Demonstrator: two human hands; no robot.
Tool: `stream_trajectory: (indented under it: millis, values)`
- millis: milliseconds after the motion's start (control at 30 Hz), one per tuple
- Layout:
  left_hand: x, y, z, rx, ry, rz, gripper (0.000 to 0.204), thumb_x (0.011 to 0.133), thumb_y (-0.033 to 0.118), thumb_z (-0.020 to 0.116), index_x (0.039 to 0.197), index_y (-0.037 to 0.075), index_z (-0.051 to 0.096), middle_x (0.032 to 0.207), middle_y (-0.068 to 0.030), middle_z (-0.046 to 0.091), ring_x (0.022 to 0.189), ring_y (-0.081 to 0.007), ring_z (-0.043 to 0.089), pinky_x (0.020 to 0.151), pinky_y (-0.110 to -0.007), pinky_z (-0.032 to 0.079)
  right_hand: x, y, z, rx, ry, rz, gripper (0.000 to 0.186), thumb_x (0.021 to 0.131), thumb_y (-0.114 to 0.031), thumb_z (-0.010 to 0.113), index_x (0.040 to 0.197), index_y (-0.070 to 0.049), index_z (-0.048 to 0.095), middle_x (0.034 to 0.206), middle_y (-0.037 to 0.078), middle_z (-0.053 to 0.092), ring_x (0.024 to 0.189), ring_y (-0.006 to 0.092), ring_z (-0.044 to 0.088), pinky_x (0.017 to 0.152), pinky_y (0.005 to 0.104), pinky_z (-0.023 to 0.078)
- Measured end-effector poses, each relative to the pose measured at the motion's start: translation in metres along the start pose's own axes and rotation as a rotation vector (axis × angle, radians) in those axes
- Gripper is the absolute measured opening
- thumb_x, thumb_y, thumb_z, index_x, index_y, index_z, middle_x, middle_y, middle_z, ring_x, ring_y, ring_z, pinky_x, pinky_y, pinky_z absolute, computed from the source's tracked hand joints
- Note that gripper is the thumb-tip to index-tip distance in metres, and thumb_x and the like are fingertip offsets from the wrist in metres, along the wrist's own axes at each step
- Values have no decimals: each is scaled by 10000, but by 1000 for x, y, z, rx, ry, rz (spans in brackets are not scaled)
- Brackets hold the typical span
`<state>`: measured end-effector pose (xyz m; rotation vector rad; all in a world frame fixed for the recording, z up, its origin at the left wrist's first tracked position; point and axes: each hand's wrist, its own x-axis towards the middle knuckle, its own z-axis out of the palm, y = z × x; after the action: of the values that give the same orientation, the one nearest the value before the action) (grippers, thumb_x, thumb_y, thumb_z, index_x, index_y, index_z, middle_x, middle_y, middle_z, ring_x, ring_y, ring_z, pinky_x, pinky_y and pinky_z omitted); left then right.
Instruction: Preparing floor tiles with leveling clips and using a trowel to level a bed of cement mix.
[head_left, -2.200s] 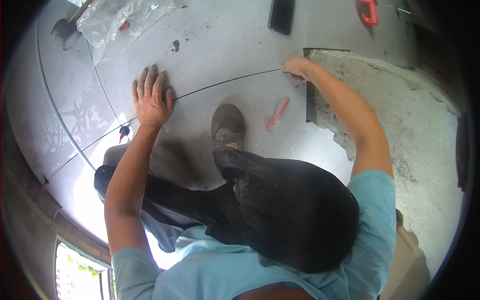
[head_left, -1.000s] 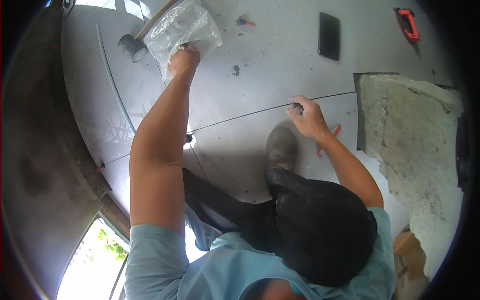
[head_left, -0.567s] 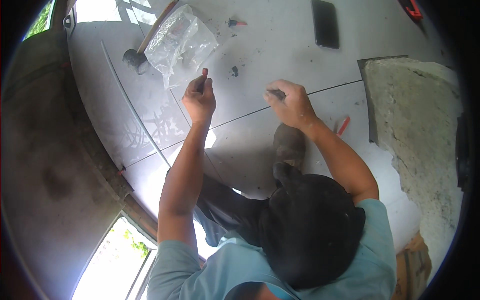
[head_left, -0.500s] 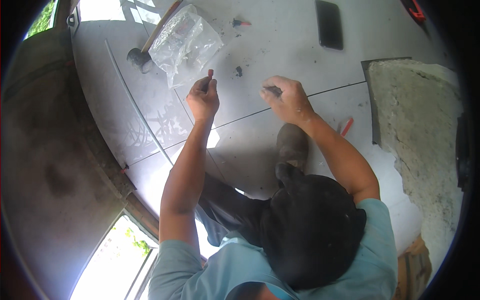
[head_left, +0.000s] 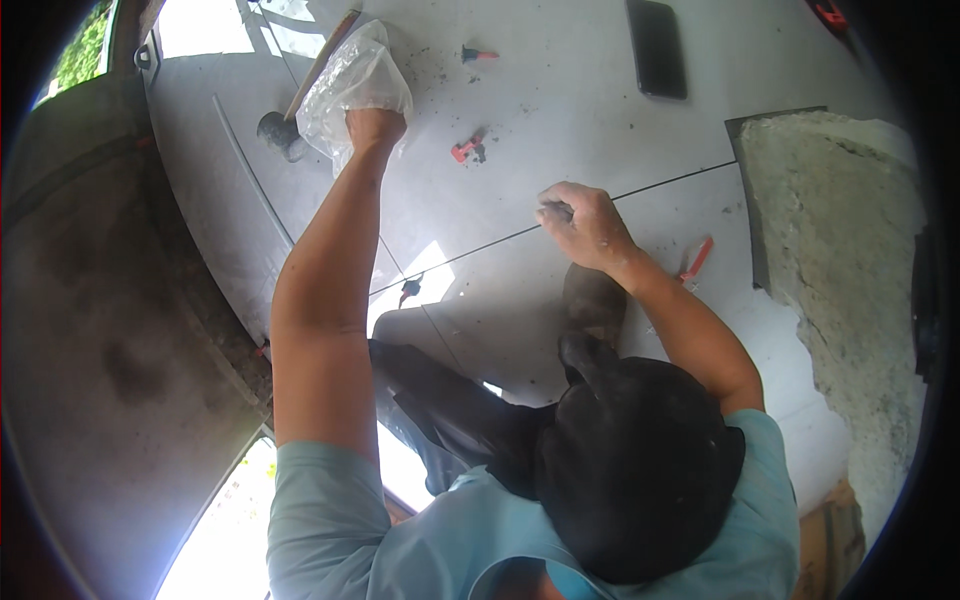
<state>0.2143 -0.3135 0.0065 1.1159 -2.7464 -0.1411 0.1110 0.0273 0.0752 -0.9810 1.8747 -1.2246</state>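
My left hand [head_left: 377, 128] reaches into a clear plastic bag [head_left: 335, 105], its fingers hidden by the film. My right hand [head_left: 585, 225] hovers over the tiled floor near a joint line, fingers curled closed around something dark that I cannot make out. Between the hands, on the tiles, lies a small red plastic clip [head_left: 466, 149] beside dark crumbs. Farther off rests a red and black clip [head_left: 478, 54]. Another dark clip with a red part [head_left: 410, 290] stands at a tile joint close to my left knee.
Beside the bag lies a mallet with a wooden handle [head_left: 322, 62] and dark head. A black phone [head_left: 657, 50] is at the far right. Near my right forearm is a red plastic strip [head_left: 697, 260]. Rough concrete [head_left: 830, 230] borders the right; a thin grey rod [head_left: 250, 170] lies left.
My left hand, which pinched a small red piece, has moved up and left into the bag. A red clip now lies by the dark crumbs. My right hand has dropped slightly.
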Motion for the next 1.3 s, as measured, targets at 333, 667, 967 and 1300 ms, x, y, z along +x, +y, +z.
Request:
stream_trajectory:
  millis: [333, 667, 967, 1300]
  values:
    - [33, -1, 12, 97, -330, -132, 524, 820, 320, 644, 1285, 86, 588, 1236, -184, 629, 1165, -350, 596, 979, -434, 475, 3, 24, 5, -13, -16, 41, 106, 813, -112, 680, 857, -22, 647, 810, 146, 687, 738, 332, 668, 671, 394, 529]
    - [-72, 54, -19, -512, 236, -324, 261, 880, -21, 472, 1025, 21, 684, 995, -182, 695, 932, -310, 694, 821, -389, 538, 121, 30, 50, -689, -129, -174, 314, 828, -175, 673, 1138, -137, 636, 1089, 101, 593, 1013, 288, 618, 840, 423, 520]
    - [-112, 84, -51, -1218, -331, -744, 305, 947, 139, 586, 1144, -95, 597, 953, -151, 713, 745, -161, 661, 661, -271, 530, 143, 1, 38, -282, -398, -98, 283, 787, -264, 731, 1013, -106, 668, 1033, 121, 646, 986, 329, 627, 868, 442, 504]
    - [-110, 100, -34, -1260, -280, -690, 267, 894, 109, 584, 1079, -77, 631, 909, -130, 732, 800, -183, 685, 776, -291, 525, 216, 41, 30, -910, 189, -262, 337, 818, -297, 720, 1100, -118, 673, 1112, 90, 635, 1102, 274, 550, 972, 415, 417]
